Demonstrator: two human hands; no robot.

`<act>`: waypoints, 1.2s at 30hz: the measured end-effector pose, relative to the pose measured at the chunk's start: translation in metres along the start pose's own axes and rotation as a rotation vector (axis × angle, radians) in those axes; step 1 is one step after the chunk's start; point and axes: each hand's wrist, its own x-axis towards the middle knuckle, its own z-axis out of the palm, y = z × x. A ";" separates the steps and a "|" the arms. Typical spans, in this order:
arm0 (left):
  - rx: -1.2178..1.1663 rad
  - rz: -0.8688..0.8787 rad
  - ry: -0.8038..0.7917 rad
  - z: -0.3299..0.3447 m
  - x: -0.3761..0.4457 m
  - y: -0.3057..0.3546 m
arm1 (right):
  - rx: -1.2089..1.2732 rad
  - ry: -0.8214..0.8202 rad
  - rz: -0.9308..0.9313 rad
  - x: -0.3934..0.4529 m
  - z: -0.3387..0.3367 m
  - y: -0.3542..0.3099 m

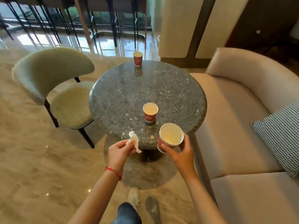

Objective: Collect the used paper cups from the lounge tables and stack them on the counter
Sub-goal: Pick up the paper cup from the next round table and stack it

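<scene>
You get soft daylight from the windows (103,18) at the top, glaring white off the polished floor (37,39) below them. The round table (123,88) mirrors faint reflections. Shadows are weak and diffuse. Wide-angle bending curves the edges, and the whole picture looks slightly soft.
</scene>
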 end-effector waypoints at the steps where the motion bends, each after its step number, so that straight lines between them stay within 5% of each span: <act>1: -0.003 -0.002 -0.002 0.002 0.014 0.006 | 0.003 0.002 0.001 0.015 0.007 0.000; 18: 0.056 -0.060 0.095 0.022 0.132 0.040 | -0.057 -0.071 0.009 0.183 0.073 0.014; 36: 0.027 -0.141 0.271 0.006 0.135 0.013 | -0.186 -0.254 0.093 0.185 0.087 0.085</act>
